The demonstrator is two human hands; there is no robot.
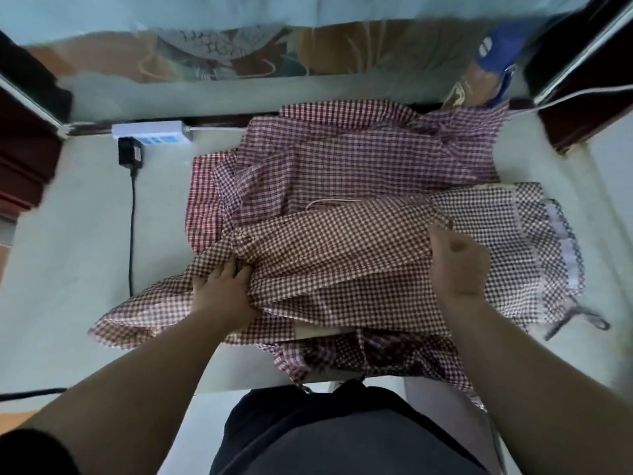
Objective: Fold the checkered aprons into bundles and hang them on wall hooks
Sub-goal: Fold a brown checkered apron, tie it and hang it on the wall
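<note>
Brown checkered apron (335, 248) is held at both ends. The left hand (222, 286) bunches the cloth in curled fingers at its left end. The right hand (459, 262) curls its fingers round a fold at its right end. This apron lies across the middle of the white table (68, 252), on top of the pile. A purple checkered apron (342, 149) is spread behind it, toward the far edge. A red checkered apron (202, 200) peeks out on the left of the pile. A dark checkered apron (507, 214) lies on the right. Near the far left corner sits a white power strip (150, 133) with a black plug (130, 154), and a black cable (132, 234) runs toward the near edge.
</note>
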